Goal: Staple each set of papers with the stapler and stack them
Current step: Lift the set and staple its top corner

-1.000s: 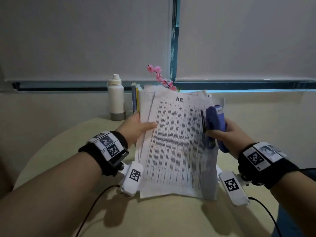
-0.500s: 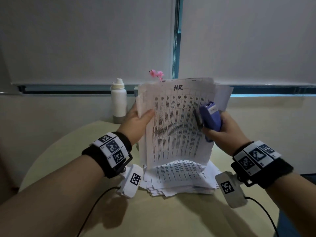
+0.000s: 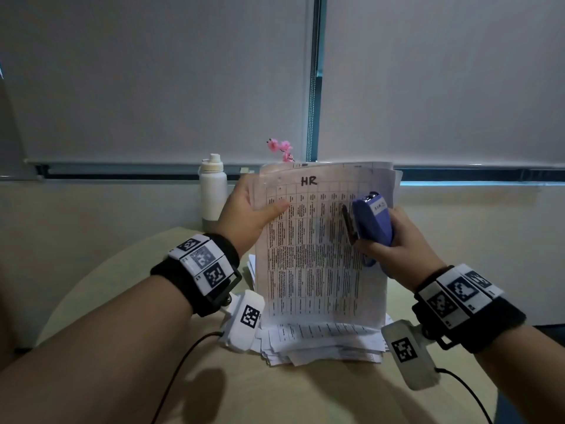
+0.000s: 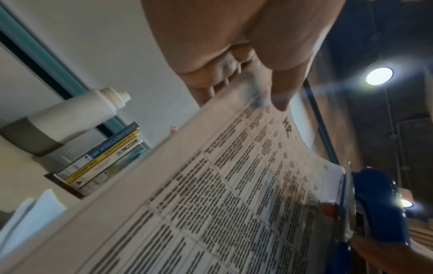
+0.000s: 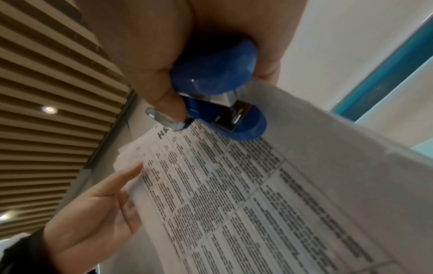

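A set of printed papers (image 3: 318, 249) marked "HR" stands upright above the table. My left hand (image 3: 253, 215) pinches its upper left edge, thumb on the front sheet, as the left wrist view (image 4: 279, 89) also shows. My right hand (image 3: 394, 249) grips a blue stapler (image 3: 371, 220) against the set's right side, near the top. In the right wrist view the stapler (image 5: 218, 89) lies at the paper's edge (image 5: 257, 185); whether the sheets sit between its jaws I cannot tell. A messy stack of papers (image 3: 324, 341) lies on the table below.
A white bottle (image 3: 213, 191) stands at the back of the round beige table (image 3: 275, 393), with several books (image 4: 103, 159) beside it and pink flowers (image 3: 281, 148) behind the papers. Closed blinds fill the wall behind. Cables trail from both wrist cameras.
The held set has been lifted off the stack and raised to upright. Both hands rose with it, and the stapler moved up toward the set's top right.
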Available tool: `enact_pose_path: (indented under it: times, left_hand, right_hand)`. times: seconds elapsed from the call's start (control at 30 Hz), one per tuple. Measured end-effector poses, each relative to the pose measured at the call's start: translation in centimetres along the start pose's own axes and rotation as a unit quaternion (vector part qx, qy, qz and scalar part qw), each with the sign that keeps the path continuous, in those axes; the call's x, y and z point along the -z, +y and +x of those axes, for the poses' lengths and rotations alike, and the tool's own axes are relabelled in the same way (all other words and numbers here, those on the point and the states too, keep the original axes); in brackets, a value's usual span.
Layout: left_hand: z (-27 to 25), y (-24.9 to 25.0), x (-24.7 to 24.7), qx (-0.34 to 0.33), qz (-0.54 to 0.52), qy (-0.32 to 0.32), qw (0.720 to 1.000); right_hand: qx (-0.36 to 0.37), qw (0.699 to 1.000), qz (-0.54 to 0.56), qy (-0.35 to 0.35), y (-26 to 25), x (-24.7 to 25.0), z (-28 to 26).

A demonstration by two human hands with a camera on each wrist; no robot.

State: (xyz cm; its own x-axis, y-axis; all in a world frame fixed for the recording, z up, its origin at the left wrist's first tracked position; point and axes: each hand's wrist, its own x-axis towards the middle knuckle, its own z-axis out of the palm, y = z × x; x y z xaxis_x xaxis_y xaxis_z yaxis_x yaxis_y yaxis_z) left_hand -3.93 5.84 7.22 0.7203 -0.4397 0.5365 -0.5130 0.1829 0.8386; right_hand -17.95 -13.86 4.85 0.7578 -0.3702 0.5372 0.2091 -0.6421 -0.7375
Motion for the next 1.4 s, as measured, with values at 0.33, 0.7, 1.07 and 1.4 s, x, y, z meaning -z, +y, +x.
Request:
enact_pose_path:
  times: [0.33,0.7,1.07,1.4]
  left_hand:
    - [0.2,0.7,-0.6,0.013,0.027,-0.007,1.000]
    - [0.1,1.9,-1.2,-0.042,0.029,0.048,0.998]
    - [-3.0,1.4,0.6,0.003,0.027,-0.045,0.999]
    - [-2.5,3.7,1.6,-0.024,-0.035,0.012,0.999]
  right_hand:
    - [-0.020,1.000,-0.005,0.011,0.5,0.8,0.2]
    - [-0.022,1.000,0.003,-0.003,0.5,0.3,-1.2]
    - [-0.020,0.996,-0.027,-0.077,-1.2,0.5,-5.2]
    - [-0.027,0.997,0.035,-0.063,-2.3,1.2,-5.2]
